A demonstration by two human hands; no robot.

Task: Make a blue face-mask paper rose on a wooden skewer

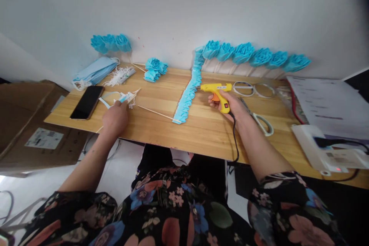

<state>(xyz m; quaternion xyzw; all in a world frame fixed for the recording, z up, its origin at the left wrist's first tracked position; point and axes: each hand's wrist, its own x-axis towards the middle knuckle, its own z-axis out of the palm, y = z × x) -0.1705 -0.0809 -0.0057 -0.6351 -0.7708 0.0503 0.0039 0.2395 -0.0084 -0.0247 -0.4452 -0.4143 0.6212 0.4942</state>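
Observation:
My right hand (230,103) is wrapped round the handle of a yellow glue gun (217,87), its nozzle pointing left. Just past the nozzle runs a long pleated light-blue strip (188,98), reaching from the wall down toward the table's front. A thin wooden stick (155,113) has one end on the strip's near end. At the left, my left hand (115,117) is closed over a small bunch of white and light-blue scraps (127,97); its fingertips are partly hidden. A dark phone (87,102) lies beside that hand.
Blue flowers on sticks lean on the wall at right (243,52) and left (111,43); more flowers (154,70) lie between. Face masks (96,71), white cords (119,76), scissors (263,124), papers (331,103) and a power strip (314,150) are on the table. The glue gun's cable (236,142) hangs over the front edge.

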